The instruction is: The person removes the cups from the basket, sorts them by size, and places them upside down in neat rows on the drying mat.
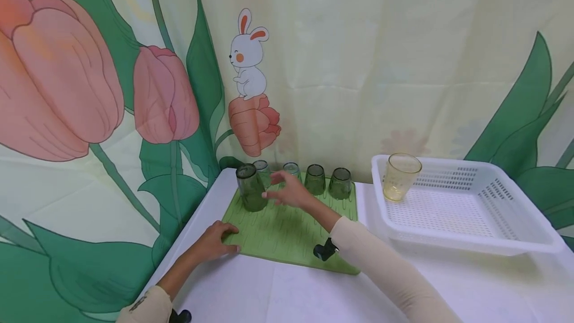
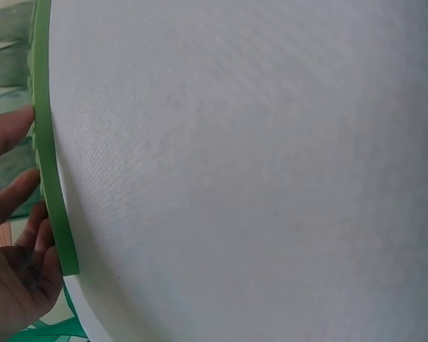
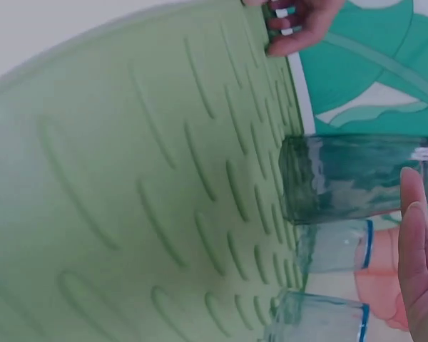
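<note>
Green glass (image 1: 252, 188) inverted on ridged mat (image 1: 287, 233) to drain; R hand (image 1: 289, 192) released beside it, L hand (image 1: 217, 241) flat, steadying mat edge.

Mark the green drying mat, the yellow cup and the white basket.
green drying mat (image 1: 287, 236), head view, bare ribbed middle.
yellow cup (image 1: 400, 177), head view, side wall.
white basket (image 1: 466, 243), head view, front rim.
</note>
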Demonstrator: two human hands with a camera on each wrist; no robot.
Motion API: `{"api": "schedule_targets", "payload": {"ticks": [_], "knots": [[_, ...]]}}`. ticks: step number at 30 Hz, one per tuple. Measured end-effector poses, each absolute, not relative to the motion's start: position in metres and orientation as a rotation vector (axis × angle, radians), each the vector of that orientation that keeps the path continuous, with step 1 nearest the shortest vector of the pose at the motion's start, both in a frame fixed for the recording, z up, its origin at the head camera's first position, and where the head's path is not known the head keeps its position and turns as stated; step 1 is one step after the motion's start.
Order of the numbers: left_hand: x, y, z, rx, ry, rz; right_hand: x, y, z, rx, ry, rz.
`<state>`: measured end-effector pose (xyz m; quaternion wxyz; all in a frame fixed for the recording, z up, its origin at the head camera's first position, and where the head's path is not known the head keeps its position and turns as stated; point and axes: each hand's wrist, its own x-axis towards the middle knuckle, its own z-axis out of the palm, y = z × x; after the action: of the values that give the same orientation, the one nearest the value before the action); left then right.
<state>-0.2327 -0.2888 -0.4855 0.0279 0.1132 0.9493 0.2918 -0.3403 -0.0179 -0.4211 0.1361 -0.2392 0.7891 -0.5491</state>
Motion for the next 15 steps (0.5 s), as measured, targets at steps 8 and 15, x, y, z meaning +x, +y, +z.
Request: {"api": "schedule_targets", "payload": {"ticks": [8, 15], "knots": [[-0.235, -0.29, -0.488, 0.38, 2.93, 0.905, -0.316, -0.001, -0.419, -0.725, 2.289, -1.562], [-0.236, -0.291, -0.489, 0.389, 2.935, 0.891, -0.29, 0.014, -0.421, -0.797, 2.235, -1.575]]}}
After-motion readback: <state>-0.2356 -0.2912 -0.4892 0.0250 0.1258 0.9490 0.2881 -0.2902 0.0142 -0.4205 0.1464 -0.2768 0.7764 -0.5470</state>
